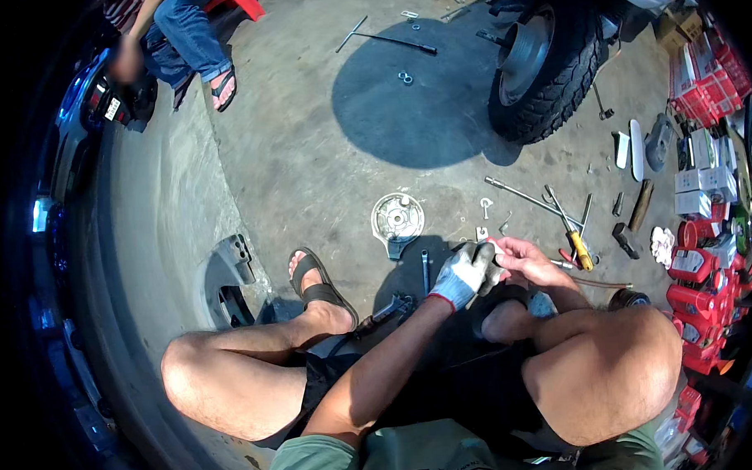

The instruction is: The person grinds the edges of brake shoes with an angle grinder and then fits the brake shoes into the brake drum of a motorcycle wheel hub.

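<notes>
My left hand [467, 275], in a white and grey work glove with a red cuff, is closed in front of me. My bare right hand [523, 259] meets it with bent fingers. Between them is something small that the fingers mostly cover, and its kind cannot be made out. Ahead and to the left of both hands, a round metal brake plate [398, 218] lies flat on the floor. A socket tool [426, 270] lies just left of the glove. Close beyond the hands are a small metal bracket [481, 233] and a bolt-like piece [486, 208].
A scooter's rear wheel [544, 76] stands at the far right. Right of my hands lie a yellow-handled screwdriver [581, 248], a long wrench [519, 193] and other tools. Red bottles [695, 298] and boxes line the right side. A T-handle wrench [394, 44] lies far ahead; another person [189, 38] sits far left.
</notes>
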### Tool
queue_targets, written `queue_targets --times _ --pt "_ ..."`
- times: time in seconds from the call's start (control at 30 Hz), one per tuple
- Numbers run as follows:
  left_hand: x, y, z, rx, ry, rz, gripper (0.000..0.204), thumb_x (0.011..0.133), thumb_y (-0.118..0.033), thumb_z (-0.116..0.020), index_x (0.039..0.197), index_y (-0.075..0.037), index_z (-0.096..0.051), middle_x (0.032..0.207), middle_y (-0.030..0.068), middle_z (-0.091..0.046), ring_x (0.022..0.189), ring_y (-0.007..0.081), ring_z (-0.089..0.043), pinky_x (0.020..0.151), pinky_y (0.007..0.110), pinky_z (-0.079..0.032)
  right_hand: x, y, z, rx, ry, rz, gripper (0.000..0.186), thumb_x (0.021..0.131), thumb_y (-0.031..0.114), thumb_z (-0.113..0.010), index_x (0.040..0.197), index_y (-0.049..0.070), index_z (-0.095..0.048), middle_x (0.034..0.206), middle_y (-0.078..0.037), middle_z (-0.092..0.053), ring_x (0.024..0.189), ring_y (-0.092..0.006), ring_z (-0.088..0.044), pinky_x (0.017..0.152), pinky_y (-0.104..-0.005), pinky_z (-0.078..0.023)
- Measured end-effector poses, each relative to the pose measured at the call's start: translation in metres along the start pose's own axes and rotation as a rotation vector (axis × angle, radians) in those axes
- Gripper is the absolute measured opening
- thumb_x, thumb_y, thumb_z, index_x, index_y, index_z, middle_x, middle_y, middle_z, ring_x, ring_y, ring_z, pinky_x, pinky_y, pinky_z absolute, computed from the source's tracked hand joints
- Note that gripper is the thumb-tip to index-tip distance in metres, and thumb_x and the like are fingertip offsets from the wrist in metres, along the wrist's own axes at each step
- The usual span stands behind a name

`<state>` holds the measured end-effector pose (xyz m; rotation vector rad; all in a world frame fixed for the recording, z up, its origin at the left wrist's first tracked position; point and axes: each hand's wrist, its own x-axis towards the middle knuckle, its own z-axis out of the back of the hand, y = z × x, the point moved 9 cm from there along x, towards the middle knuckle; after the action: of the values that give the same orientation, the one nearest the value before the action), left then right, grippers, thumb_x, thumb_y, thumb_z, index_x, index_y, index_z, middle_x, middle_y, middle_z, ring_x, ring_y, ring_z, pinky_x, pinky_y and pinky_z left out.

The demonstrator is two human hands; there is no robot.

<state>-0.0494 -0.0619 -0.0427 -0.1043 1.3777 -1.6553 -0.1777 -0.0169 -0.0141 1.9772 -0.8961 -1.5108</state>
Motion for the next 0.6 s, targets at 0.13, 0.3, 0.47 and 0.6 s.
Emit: queue_targets --times 0.13,0.3,0.47,0.6 --pt "-0.004 0.0 -0.004 -0.152 -0.002 0.243 0.055 0.096 -0.056 -0.053 0.11 -0.004 -0.065 0.093 0.0172 -0.07 0.084 0.0289 -0.068 0.073 0.04 -0.054 0.009 -0.011 0.01 -0.077 -0.017 0.054 0.014 0.091 0.011 -0.071 0.102 0.008 -0.064 0.083 0.006 -0.054 0.077 -0.0056 -0.05 0.068 -0.0244 -0.043" --pt "-0.01 -0.019 0.009 0.11 -0.149 0.144 0.044 0.095 -0.041 -0.059 0.096 0.002 -0.067 0.079 0.0142 -0.072 0.071 0.0228 -0.071 0.063 0.038 -0.055 0.019 -0.045 0.028 -0.236 -0.119 0.025 0.01 0.088 0.012 -0.071 0.096 0.009 -0.068 0.083 0.008 -0.06 0.077 -0.0049 -0.051 0.067 -0.0241 -0.037" --pt "-0.017 -0.021 0.001 0.179 0.067 0.091 0.045 0.089 -0.04 -0.056 0.11 -0.002 -0.068 0.103 0.0275 -0.069 0.103 0.043 -0.066 0.088 0.05 -0.052 0.017 -0.035 0.026 -0.157 -0.196 0.1 0.008 0.093 0.008 -0.063 0.1 0.005 -0.066 0.086 0.003 -0.063 0.08 -0.0064 -0.054 0.073 -0.0245 -0.044" --pt "-0.011 -0.019 -0.003 0.19 0.038 0.083 0.048 0.095 -0.042 -0.05 0.11 0.0 -0.069 0.107 0.0294 -0.068 0.106 0.0439 -0.065 0.091 0.052 -0.051 -0.011 0.031 0.027 -0.194 -0.246 0.342 0.014 0.092 0.003 -0.06 0.106 0.003 -0.063 0.096 0.0 -0.064 0.087 -0.008 -0.057 0.081 -0.0246 -0.047"
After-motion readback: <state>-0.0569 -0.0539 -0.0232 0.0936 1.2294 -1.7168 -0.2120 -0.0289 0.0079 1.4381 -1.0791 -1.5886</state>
